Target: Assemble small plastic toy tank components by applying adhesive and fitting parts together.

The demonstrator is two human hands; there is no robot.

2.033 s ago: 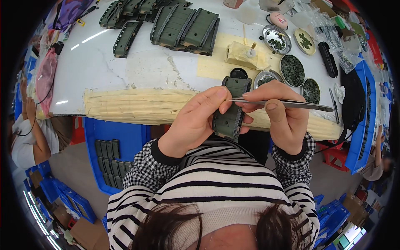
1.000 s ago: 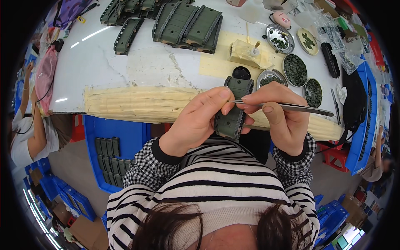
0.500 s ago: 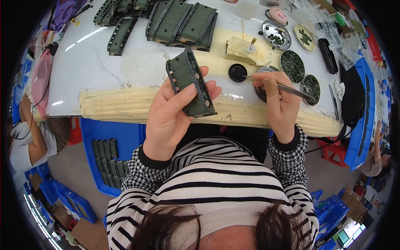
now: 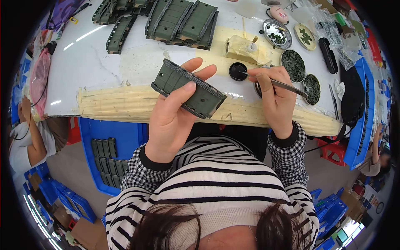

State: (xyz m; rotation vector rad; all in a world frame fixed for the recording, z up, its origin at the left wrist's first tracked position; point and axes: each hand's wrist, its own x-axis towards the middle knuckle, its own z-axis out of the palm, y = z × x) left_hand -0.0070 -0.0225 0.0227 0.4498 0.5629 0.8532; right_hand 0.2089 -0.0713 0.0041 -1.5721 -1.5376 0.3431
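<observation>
Between the thumb and fingers of my left hand (image 4: 166, 129) is a dark green curved plastic panel (image 4: 171, 82) with ribbed long edges. Its broad outer face, with small holes, is turned up; the underside is hidden. My right hand (image 4: 277, 104) pinches metal tweezers (image 4: 288, 87), their tip at the small round black cup (image 4: 236, 74). Whether the tip holds anything is too small to tell. Right of that hand stand two round tins of dark green bits, a larger tin (image 4: 293, 66) and a smaller tin (image 4: 311, 88). Another round container is partly covered by my right hand.
More green panels (image 4: 166, 21) lie at the back left, one narrow panel (image 4: 120, 35) apart. Behind the cup stands a tape-covered block (image 4: 241, 49). A silver dish (image 4: 287, 41) and a black case (image 4: 328, 56) are further right. Below left, a blue crate (image 4: 98, 129) holds several dark parts.
My left hand has turned the panel from its edge and inner side to its broad outer face. My right hand has shifted slightly left with the tweezers, the tip staying at the black cup.
</observation>
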